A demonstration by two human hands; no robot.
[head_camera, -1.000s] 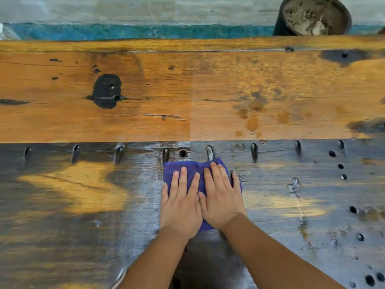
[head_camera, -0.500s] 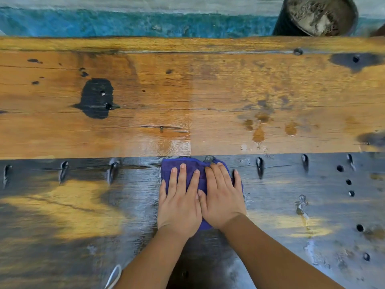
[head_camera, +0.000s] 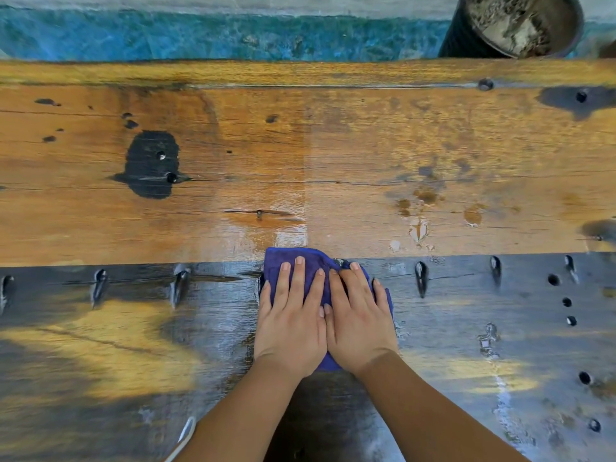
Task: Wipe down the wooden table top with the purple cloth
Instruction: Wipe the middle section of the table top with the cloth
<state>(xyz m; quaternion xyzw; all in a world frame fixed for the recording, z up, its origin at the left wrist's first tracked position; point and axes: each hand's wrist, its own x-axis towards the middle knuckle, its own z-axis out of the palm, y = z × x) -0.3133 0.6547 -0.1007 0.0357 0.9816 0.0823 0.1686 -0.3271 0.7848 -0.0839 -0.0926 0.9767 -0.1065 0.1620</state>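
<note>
Both hands lay flat and side by side on the purple cloth [head_camera: 301,271], fingers straight and pointing toward the far edge of the table. The left hand [head_camera: 290,323] pressed the cloth's left half; the right hand [head_camera: 358,323] pressed its right half, and the two touched along their inner edges, thumbs together. Neither hand curled round the fabric; each bore down on it with an open palm.

The cloth was bunched beneath the palms, with its far edge showing past the fingertips and a small part showing between the wrists. It sat near the middle of the wooden table top [head_camera: 433,155], its far edge just across the seam where the dark, greyish near plank met the orange-brown far plank. A glossy wet patch lay on the orange plank just beyond the cloth.

A row of slanted dark slots ran along the near plank's far margin, to either side of the cloth; one of them appeared to lie partly under the right fingertips, though the detail there was unclear. Round holes dotted the near plank toward the right edge. A black stain [head_camera: 150,165] marked the far plank toward the left.

Beyond the table's far edge, at the right, stood a dark round bucket [head_camera: 473,38] holding pale, crusted material, against a blue-green band of wall.
</note>
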